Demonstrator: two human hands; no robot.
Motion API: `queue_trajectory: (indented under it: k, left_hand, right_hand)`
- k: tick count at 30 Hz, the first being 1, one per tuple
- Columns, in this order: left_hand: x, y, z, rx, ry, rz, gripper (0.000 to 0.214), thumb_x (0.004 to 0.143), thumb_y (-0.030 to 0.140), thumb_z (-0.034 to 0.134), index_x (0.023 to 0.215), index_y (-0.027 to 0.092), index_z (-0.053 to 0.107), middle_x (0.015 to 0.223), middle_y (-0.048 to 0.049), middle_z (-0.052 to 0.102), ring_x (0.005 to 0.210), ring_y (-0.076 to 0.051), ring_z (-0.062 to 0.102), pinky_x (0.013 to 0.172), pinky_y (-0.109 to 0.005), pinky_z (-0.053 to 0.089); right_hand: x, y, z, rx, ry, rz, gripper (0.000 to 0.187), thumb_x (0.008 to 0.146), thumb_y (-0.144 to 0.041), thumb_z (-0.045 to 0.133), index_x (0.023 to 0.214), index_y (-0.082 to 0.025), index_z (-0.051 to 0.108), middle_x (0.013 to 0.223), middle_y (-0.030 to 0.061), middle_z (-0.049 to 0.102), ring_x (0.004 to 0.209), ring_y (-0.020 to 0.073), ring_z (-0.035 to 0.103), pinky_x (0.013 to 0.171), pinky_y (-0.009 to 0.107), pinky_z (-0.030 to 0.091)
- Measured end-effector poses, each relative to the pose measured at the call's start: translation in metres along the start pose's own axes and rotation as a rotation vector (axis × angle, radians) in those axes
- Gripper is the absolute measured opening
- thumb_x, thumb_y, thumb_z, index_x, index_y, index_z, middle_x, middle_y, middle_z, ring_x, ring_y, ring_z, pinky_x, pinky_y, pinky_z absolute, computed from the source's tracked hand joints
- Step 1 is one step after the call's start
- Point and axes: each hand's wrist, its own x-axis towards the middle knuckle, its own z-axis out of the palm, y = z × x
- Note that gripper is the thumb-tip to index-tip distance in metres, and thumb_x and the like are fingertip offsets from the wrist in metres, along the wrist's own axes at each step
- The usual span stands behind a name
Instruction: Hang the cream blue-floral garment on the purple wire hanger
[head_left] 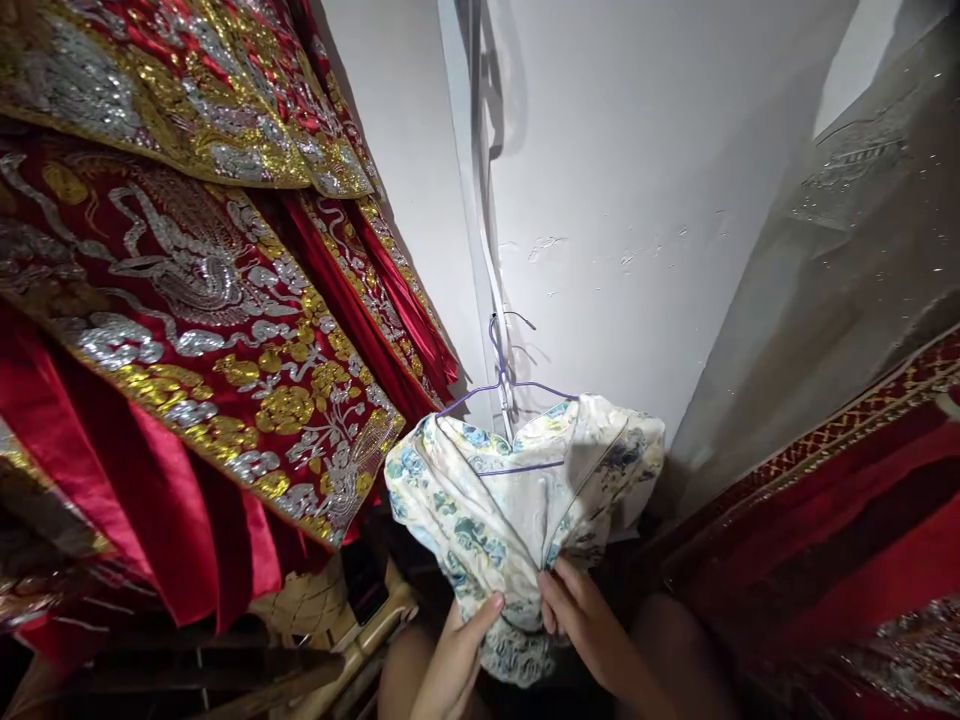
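Note:
A white floral garment (469, 525) with blue, green and yellow flowers hangs on a thin purple wire hanger (541, 388). The hanger's hook is up against a narrow strip on the wall. My left hand (466, 640) grips the lower left part of the garment, thumb on top and the other fingers mostly hidden behind the cloth. My right hand (576, 612) pinches the cloth at the bottom of the V-shaped neck opening. Below my hands a gathered, ruffled part of the garment bunches up.
Red costumes (187, 300) with gold and silver sequin embroidery hang on the left. More red embroidered cloth (862, 520) is at the right. A pale wall (615, 180) stands in front, with a vertical strip (474, 150) on it. Bamboo-like furniture (375, 625) sits low on the left.

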Motion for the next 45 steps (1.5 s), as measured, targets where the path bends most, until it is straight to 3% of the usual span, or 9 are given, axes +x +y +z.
queue_trajectory:
  k: [5, 11, 17, 21, 25, 28, 31, 37, 45]
  left_hand:
    - [0.02, -0.019, 0.018, -0.067, -0.053, 0.06, 0.065, 0.066, 0.04, 0.089, 0.124, 0.019, 0.068, 0.123, -0.0133, 0.072, 0.125, -0.034, 0.061, 0.114, -0.045, 0.039]
    - [0.029, -0.032, 0.031, -0.251, 0.282, 0.104, 0.059, 0.06, 0.035, 0.091, 0.114, 0.023, 0.07, 0.118, -0.0085, 0.074, 0.127, -0.032, 0.06, 0.11, -0.042, 0.044]
    - [0.012, -0.032, 0.053, -0.217, 0.141, 0.099, 0.058, 0.061, 0.038, 0.09, 0.112, 0.018, 0.071, 0.111, -0.0116, 0.075, 0.116, -0.033, 0.066, 0.104, -0.043, 0.049]
    - [0.017, -0.035, 0.043, -0.159, 0.291, 0.107, 0.053, 0.065, 0.039, 0.088, 0.109, 0.016, 0.069, 0.106, -0.0116, 0.074, 0.107, -0.031, 0.069, 0.097, -0.04, 0.053]
    - [0.037, -0.035, 0.01, -0.066, 0.596, 0.454, 0.049, 0.064, 0.039, 0.085, 0.103, 0.017, 0.065, 0.098, -0.0066, 0.071, 0.108, -0.03, 0.066, 0.1, -0.042, 0.049]
    - [0.044, -0.04, 0.003, 0.123, 0.76, 0.862, 0.042, 0.072, 0.034, 0.078, 0.108, 0.02, 0.061, 0.128, -0.0102, 0.063, 0.128, -0.029, 0.054, 0.113, -0.044, 0.037]
    - [0.045, -0.054, 0.015, 0.387, 0.534, 0.91, 0.035, 0.076, 0.029, 0.073, 0.109, 0.019, 0.065, 0.134, -0.0134, 0.061, 0.129, -0.029, 0.054, 0.112, -0.043, 0.038]
    - [0.057, -0.064, 0.041, 0.449, 0.158, 0.673, 0.017, 0.081, 0.032, 0.064, 0.072, 0.017, 0.062, 0.067, -0.0013, 0.062, 0.064, -0.017, 0.06, 0.063, -0.026, 0.049]
    - [0.067, -0.054, 0.037, 0.746, 0.079, 0.801, 0.027, 0.09, 0.032, 0.057, 0.067, 0.017, 0.054, 0.063, 0.0002, 0.051, 0.063, -0.015, 0.051, 0.061, -0.023, 0.039]
  right_hand:
    - [0.006, -0.005, -0.021, -0.282, 0.104, -0.054, 0.047, 0.096, -0.053, 0.046, 0.061, -0.023, 0.04, 0.052, -0.0027, 0.048, 0.054, 0.0161, 0.048, 0.059, 0.03, 0.035]
    - [0.006, 0.003, -0.047, -0.327, 0.259, -0.06, 0.041, 0.094, -0.052, 0.05, 0.066, -0.022, 0.05, 0.058, -0.0023, 0.052, 0.058, 0.0169, 0.048, 0.06, 0.029, 0.035]
    - [0.014, -0.012, -0.039, -0.259, -0.052, -0.063, 0.041, 0.096, -0.05, 0.048, 0.066, -0.022, 0.045, 0.057, -0.0028, 0.052, 0.058, 0.0155, 0.049, 0.061, 0.028, 0.036]
    - [0.015, -0.004, -0.033, -0.255, -0.034, -0.069, 0.045, 0.099, -0.049, 0.044, 0.062, -0.023, 0.038, 0.054, -0.0036, 0.046, 0.054, 0.0138, 0.045, 0.057, 0.027, 0.033]
    - [0.011, 0.009, -0.027, -0.215, 0.013, -0.039, 0.043, 0.098, -0.046, 0.044, 0.063, -0.022, 0.044, 0.053, -0.0018, 0.052, 0.053, 0.014, 0.047, 0.056, 0.027, 0.034]
    - [0.01, 0.014, -0.016, -0.114, -0.003, -0.012, 0.035, 0.098, -0.044, 0.046, 0.073, -0.021, 0.052, 0.06, -0.0002, 0.061, 0.051, 0.0132, 0.047, 0.053, 0.027, 0.034]
    - [0.012, 0.014, -0.002, -0.06, -0.008, -0.021, 0.03, 0.096, -0.042, 0.05, 0.075, -0.02, 0.055, 0.066, 0.0014, 0.065, 0.051, 0.0125, 0.048, 0.052, 0.026, 0.035]
    - [0.023, -0.006, 0.005, -0.017, 0.008, -0.065, 0.028, 0.09, -0.035, 0.056, 0.066, -0.02, 0.054, 0.056, 0.0002, 0.06, 0.051, 0.0136, 0.051, 0.05, 0.026, 0.036]
    - [0.078, -0.125, -0.019, 0.116, 0.166, -0.233, 0.027, 0.083, -0.038, 0.063, 0.065, -0.017, 0.063, 0.056, -0.0003, 0.062, 0.043, 0.0093, 0.044, 0.045, 0.023, 0.034]
